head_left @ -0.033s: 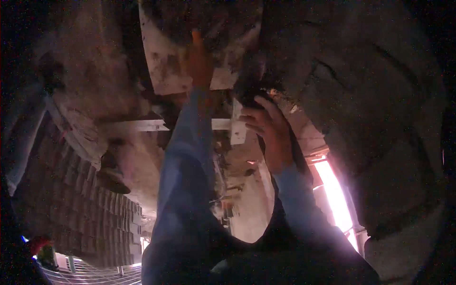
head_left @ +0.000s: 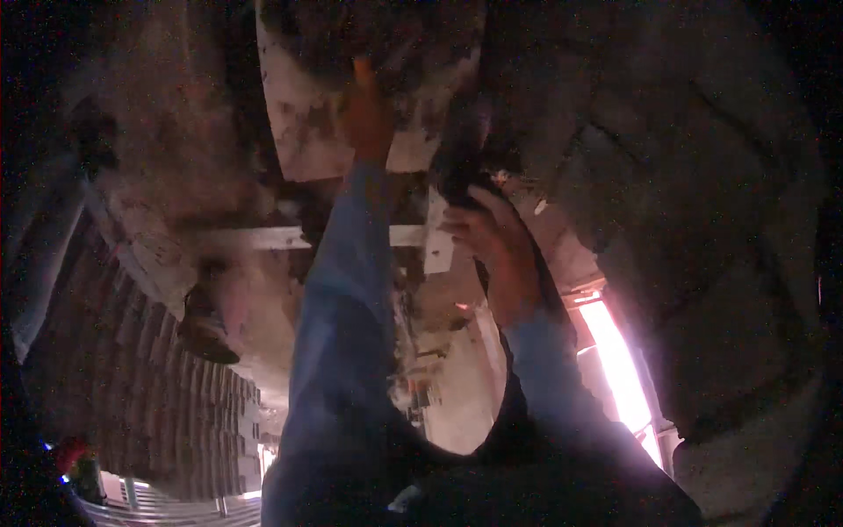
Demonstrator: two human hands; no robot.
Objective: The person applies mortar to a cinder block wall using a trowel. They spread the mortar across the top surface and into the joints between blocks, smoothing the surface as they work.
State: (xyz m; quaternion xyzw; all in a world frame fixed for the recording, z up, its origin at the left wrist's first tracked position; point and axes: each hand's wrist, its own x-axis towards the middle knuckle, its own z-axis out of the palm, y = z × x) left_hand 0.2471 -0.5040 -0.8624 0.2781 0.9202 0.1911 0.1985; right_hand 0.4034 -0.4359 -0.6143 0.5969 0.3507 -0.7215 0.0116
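My left hand, at the end of a blue-sleeved arm, lies over a pale, dark-smeared board. One digit points away from me; the other fingers are lost in shadow, so a hold cannot be made out. To its right, my right hand is nearer to me, with its fingers stretched out and slightly apart. Its fingertips reach the edge of a dark, shapeless patch. A short pale upright piece stands just left of those fingers and meets a pale crosswise bar.
Stacked rows of brick-like blocks fill the lower left. A dark rounded vessel-like thing sits beside them. On the right rises a large dark earthy mass, with a bright opening at its near side. Thin rails cross the bottom left corner.
The board's near edge, the crosswise bar and the blocks sit slightly lower in the picture. My right fingers have shifted a little; my left hand keeps its place over the board.
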